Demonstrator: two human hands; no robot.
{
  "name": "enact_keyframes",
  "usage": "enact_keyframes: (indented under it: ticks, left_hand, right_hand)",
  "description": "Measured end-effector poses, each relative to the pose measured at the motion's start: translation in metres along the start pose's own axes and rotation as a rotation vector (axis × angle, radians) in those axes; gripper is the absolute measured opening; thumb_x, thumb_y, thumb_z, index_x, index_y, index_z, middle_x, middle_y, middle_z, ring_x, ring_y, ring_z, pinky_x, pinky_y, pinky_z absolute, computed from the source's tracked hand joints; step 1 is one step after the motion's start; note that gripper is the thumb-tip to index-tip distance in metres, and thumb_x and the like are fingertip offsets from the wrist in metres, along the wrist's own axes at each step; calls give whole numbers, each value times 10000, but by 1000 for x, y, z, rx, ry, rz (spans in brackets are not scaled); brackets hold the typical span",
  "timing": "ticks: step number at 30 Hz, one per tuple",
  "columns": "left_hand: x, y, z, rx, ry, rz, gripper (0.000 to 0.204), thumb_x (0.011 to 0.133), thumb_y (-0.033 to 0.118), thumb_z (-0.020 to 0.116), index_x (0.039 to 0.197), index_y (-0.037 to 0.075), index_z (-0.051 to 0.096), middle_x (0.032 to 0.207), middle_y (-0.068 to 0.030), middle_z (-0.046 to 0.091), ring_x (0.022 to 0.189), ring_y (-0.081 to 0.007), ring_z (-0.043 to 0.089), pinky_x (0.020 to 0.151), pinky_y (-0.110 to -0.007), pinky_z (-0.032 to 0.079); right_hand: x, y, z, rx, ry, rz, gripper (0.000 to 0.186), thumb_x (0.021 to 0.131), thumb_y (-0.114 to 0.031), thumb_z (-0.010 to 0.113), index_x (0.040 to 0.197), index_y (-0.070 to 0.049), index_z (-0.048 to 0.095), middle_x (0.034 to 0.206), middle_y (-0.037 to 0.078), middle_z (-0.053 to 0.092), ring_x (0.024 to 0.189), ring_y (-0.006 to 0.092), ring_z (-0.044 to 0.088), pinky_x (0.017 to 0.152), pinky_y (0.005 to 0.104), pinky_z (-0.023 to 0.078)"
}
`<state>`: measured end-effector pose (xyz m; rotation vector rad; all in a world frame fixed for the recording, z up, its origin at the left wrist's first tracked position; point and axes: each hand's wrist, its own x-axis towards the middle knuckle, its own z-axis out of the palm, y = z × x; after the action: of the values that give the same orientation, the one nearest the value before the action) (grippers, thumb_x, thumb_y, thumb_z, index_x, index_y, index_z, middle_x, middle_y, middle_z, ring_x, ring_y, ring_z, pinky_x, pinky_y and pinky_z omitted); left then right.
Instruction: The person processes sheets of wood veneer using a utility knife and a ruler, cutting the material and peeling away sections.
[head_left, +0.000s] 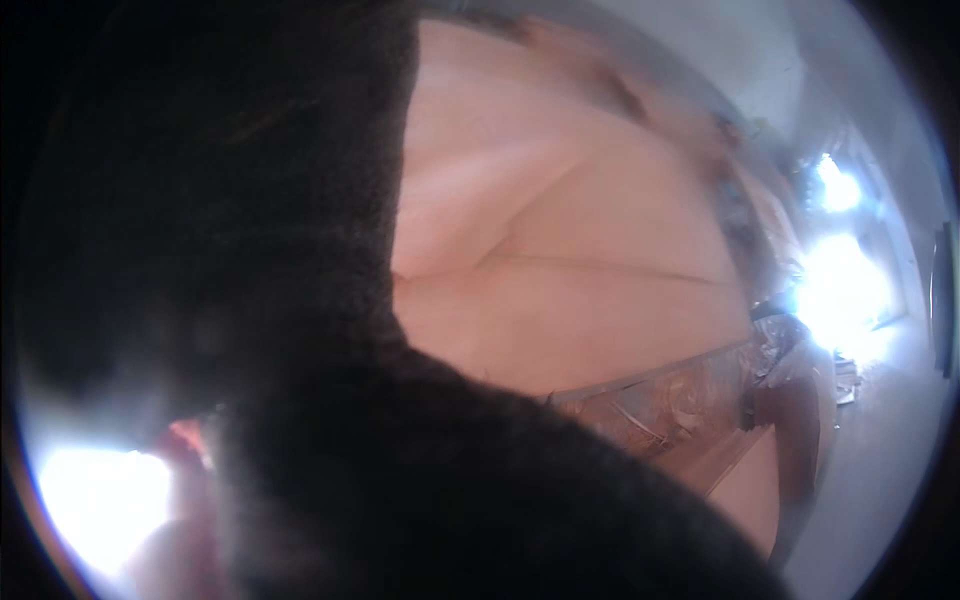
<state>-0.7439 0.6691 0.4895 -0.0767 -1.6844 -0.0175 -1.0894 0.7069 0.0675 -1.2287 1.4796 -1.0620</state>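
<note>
Neither my left hand nor my right hand can be made out. Dark fuzzy cloth (220,230), perhaps a sleeve or other clothing, fills the left side and runs across the lower middle, very near the camera. Beyond it lies a broad tan-pink creased sheet (570,220), which looks like cardboard or packing paper. A straight edge with a shiny, clear tape-like strip (660,405) borders its near side. The upper right end of the sheet is blurred, and the cloth covers its left part.
Tan cardboard-like flaps (745,485) stand at the lower right, beside crumpled shiny plastic (775,345). Bright light glares from a window-like opening (845,290) at the right. Another glare (105,505) shows at lower left, near a reddish blurred patch (190,445). A pale grey surface (890,450) curves along the right.
</note>
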Motion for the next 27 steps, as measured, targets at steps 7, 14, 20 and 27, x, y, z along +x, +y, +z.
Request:
enact_keyframes:
  ticks: [7,14,20,27]
  left_hand:
    - [-115,-78,48,149,82,-281,803,859,-59,645,1573,29,289,1645,-178,279,1503,-356,312,1201,-525,286]
    - [-349,-100,125,740,-333,-1221,648,896,14,670,1495,12,425,1624,-218,301,1523,-392,250,1220,-465,263]
    - [-386,-165,318,703,-592,-1328,641,911,126,674,1490,24,418,1621,-234,277,1506,-447,232,1228,-528,231]
    - [-370,-298,541,549,-853,-1298,611,939,247,642,1475,37,439,1603,-261,290,1489,-476,239,1232,-532,218]
  right_hand:
    - [38,27,-105,244,172,274,290,969,-215,687,1218,-86,612,798,-2,594,587,107,584,478,242,449]
    - [106,86,-235,234,248,397,346,1008,-234,618,1335,-144,546,830,45,647,605,165,654,467,275,444]
    - [185,121,-408,286,253,390,380,1027,-279,594,1373,-151,503,905,77,691,629,181,677,482,282,472]
    - [247,162,-591,424,356,418,391,1039,-308,578,1375,-128,493,970,97,722,681,177,692,478,282,495]
